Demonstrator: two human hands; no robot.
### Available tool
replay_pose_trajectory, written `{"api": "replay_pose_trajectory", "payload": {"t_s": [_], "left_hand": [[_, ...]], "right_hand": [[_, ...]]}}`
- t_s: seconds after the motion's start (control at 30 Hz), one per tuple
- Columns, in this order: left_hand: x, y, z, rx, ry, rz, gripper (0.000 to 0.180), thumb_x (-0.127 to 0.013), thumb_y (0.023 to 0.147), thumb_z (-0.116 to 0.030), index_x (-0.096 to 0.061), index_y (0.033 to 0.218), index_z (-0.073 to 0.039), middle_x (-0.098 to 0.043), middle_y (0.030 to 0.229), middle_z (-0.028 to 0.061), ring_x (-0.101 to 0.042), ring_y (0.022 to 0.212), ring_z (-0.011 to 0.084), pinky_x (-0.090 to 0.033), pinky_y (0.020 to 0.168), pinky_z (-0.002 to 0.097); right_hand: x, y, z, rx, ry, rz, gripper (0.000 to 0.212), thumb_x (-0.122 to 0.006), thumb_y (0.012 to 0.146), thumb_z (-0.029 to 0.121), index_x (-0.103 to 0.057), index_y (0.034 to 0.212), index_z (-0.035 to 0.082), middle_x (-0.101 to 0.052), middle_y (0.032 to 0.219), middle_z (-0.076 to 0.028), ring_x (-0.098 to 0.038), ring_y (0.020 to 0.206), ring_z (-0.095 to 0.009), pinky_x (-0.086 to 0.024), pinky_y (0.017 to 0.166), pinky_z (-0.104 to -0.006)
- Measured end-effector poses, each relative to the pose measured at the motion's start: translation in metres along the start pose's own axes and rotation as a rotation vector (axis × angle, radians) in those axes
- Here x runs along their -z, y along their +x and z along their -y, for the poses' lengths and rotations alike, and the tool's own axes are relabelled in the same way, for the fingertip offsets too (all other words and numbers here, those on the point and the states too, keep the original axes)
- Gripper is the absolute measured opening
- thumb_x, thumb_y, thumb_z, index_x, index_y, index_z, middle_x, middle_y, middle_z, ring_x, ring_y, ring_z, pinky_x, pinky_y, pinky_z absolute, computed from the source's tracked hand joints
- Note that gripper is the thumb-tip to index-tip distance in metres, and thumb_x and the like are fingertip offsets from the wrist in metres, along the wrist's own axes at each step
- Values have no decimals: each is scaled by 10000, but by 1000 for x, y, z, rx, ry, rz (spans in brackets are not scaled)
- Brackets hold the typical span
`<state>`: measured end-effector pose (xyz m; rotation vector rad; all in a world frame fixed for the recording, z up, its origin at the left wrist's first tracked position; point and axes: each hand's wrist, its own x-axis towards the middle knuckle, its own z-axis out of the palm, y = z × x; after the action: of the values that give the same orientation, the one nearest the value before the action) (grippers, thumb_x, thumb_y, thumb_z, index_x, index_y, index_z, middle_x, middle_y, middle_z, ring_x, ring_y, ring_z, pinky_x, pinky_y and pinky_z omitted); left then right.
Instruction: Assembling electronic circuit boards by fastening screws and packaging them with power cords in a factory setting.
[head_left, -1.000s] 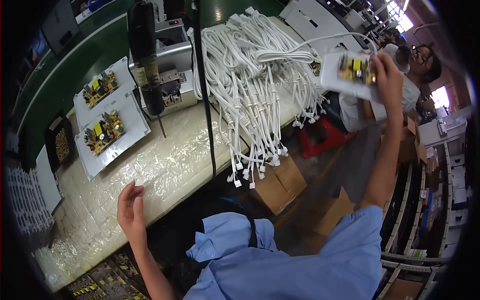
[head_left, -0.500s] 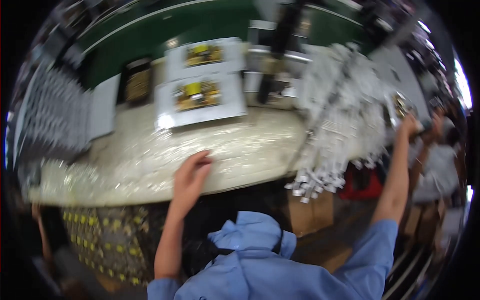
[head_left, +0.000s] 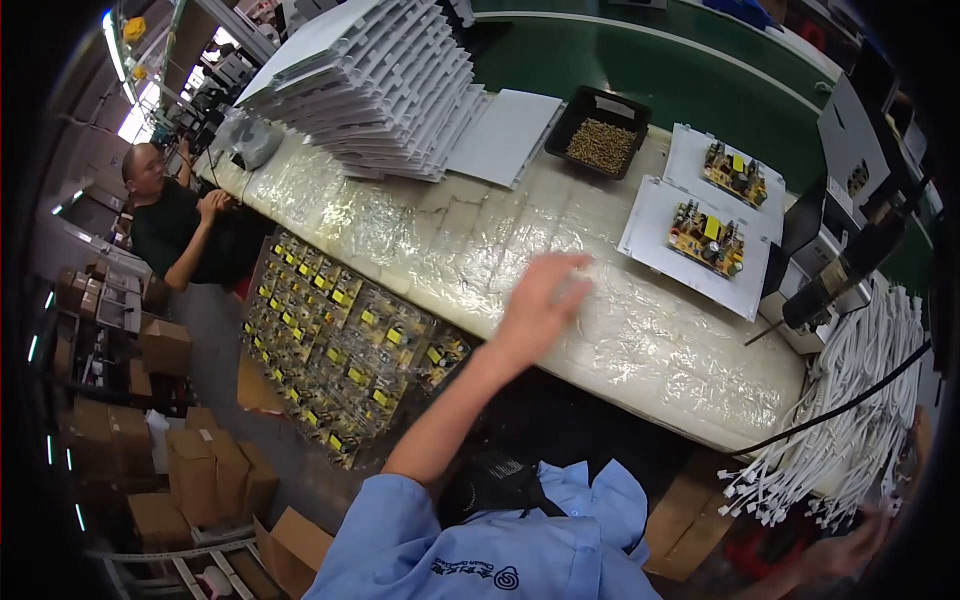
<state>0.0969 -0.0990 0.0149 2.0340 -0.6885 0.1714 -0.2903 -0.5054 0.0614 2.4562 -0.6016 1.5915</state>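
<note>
Left hand: near the middle of the frame, the left hand (head_left: 543, 308) is empty, its fingers loosely bent and the thumb apart; whether it touches the tabletop (head_left: 640, 345) below cannot be told.
Right hand: at the lower right edge, the right hand (head_left: 845, 550) is dim and blurred beside the cable ends; I cannot tell whether it grips anything.
Panels with boards: at the upper right, a front white panel (head_left: 648, 225) carries a circuit board (head_left: 705, 240); a rear white panel (head_left: 688, 150) just behind carries another circuit board (head_left: 735, 175). Neither hand touches them.
White cables: a heap of white cables (head_left: 860, 385) hangs over the tabletop edge at the right, connectors toward the lower right.
Driver: a dark power driver (head_left: 830, 288), bit pointing down and left, is just beside the front panel.
Screws: a black tray (head_left: 585, 163) of small brass-coloured screws (head_left: 602, 145) sits at the upper centre.
Panel stack: a tall stack of white panels (head_left: 375, 95) leans at the upper left.
Spare boards: rows of circuit boards (head_left: 325, 350) lie below the tabletop, left of centre.
Step in hand: apparently a pause between grips for the left hand, with the right reaching out sideways.
Next move: handling a panel would call for the left hand to travel up and right, gripping by the edge, clear of the components.
</note>
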Motion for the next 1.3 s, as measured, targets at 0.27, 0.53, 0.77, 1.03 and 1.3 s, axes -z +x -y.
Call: {"api": "replay_pose_trajectory", "payload": {"t_s": [0.27,0.53,0.77,1.03,1.3], "left_hand": [[40,116,111,66,518,-226,550,-687,846,-305,-541,1287,-11,-464,1377,249,-389,1315,407,-311,1096,477],[12,141,127,222,883,-45,539,-628,878,-289,-482,1273,48,-518,1269,281,-449,1235,498,-384,1007,570],[64,155,96,156,699,-64,159,-538,928,-109,-552,1007,28,-661,945,242,-670,898,411,-558,749,465],[121,162,85,-119,800,-230,98,-498,931,-28,-576,969,17,-672,839,253,-678,837,411,-559,717,475],[156,66,-24,118,124,-200,255,-557,988,-194,-652,1071,27,-696,885,112,-643,813,164,-515,755,322]], "right_hand": [[-99,-44,259,-36,893,613,234,-579,742,-121,-669,925,-6,-691,967,-182,-676,902,-328,-527,808,-381],[-136,-58,281,-65,927,569,197,-616,747,-105,-673,891,17,-691,938,-130,-640,780,-299,-502,704,-363],[-139,-58,283,-62,916,531,224,-627,717,-97,-687,884,39,-692,928,-96,-626,738,-275,-491,659,-356],[-138,-58,282,-65,908,545,213,-606,728,-102,-667,887,27,-689,925,-116,-634,779,-292,-493,688,-358],[-125,-39,283,-236,966,540,239,-616,785,-105,-663,984,20,-686,970,-134,-644,828,-287,-501,750,-364]]}}
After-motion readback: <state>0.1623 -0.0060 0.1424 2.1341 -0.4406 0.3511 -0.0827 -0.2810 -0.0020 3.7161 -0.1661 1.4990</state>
